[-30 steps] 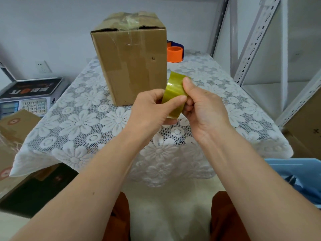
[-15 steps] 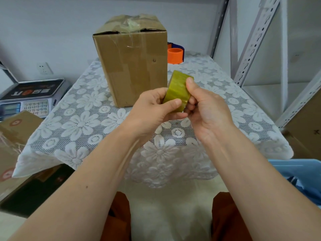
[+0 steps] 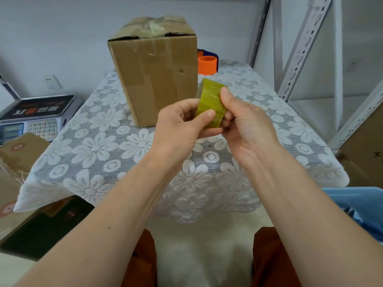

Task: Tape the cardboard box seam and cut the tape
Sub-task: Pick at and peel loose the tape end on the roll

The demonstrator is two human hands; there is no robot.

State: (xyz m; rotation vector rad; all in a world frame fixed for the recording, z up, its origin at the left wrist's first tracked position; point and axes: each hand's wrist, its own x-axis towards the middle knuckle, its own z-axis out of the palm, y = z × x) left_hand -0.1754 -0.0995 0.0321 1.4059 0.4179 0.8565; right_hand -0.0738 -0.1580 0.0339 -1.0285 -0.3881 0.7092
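Note:
A tall brown cardboard box stands upright at the back of the table, its top flaps covered with crumpled clear tape. In front of it, above the table, I hold a yellowish roll of tape edge-on between both hands. My left hand grips the roll from the left, thumb pressed on its outer face. My right hand holds it from the right, thumb on the roll's upper edge. No loose tape end is visible.
An orange and blue tape dispenser sits behind the box at its right. The table wears a white lace floral cloth. An electronic scale and cardboard boxes are at left, metal shelving at right, a blue bin lower right.
Both hands and the tape roll have shifted slightly right and a little closer to the box; the fingers have crept around the roll's face. The box has not moved.

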